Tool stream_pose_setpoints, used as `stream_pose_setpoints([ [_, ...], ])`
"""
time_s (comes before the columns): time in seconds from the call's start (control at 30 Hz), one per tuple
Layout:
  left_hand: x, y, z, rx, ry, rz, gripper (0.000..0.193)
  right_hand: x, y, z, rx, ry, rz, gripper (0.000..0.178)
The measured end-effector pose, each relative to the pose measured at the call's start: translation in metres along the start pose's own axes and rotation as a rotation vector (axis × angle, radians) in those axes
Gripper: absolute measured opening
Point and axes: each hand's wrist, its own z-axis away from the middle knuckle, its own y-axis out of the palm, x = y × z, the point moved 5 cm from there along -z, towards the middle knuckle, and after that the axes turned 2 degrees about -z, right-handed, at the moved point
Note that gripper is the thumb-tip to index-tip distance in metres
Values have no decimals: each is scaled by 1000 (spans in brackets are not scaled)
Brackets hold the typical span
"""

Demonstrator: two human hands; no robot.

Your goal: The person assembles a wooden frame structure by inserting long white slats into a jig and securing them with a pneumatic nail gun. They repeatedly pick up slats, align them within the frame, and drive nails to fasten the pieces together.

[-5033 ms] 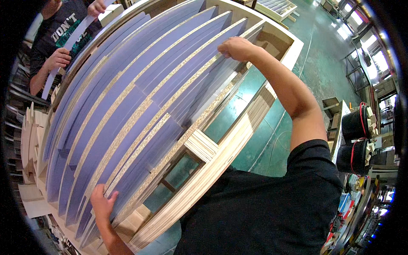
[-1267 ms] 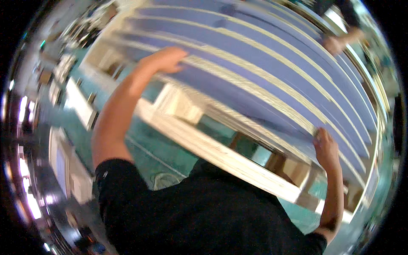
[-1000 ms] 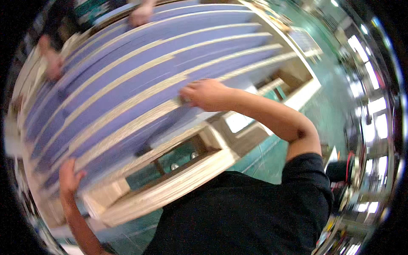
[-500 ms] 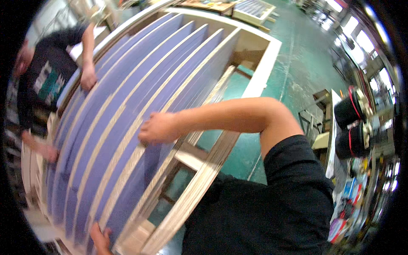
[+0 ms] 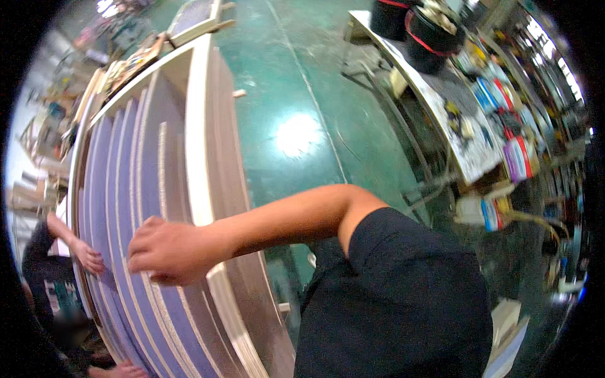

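My right hand (image 5: 173,252) is closed, its fingers curled over the pale upper edge of a purple-faced panel (image 5: 169,318), one of several standing on edge side by side. These purple panels (image 5: 99,167) stand in a large box-like wooden frame with a pale rim (image 5: 200,126). The hand covers part of the edge it grips. My left hand is out of view. Across the row, a co-worker's hand (image 5: 89,257) rests on the panels at the left. Another hand of that person (image 5: 129,370) is near the bottom edge of the picture, partly cut off.
Beyond the frame is green floor (image 5: 271,82) with a pale line. At the right stands a long worktable (image 5: 476,160) bearing black buckets (image 5: 432,41) and packages. A smaller framed piece (image 5: 194,17) lies farther back, and wood pieces (image 5: 129,69) sit behind the frame.
The view has swung right, shifting the panels and frame toward the left. My left hand, earlier at the panels' near end, has left the picture. My right hand stays closed at the panel edges.
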Motion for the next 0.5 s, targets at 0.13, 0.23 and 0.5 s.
stream_pose_setpoints([
  [0.13,-54,-19,-21,-49,157,-35,60,-14,-101,232,-521,647,84,24],
  [0.23,-111,-41,-26,-97,282,-52,60,0,-109,519,-416,1428,268,22],
  [0.5,-281,-75,22,-227,503,-10,58,173,-222,871,-378,2346,618,22],
])
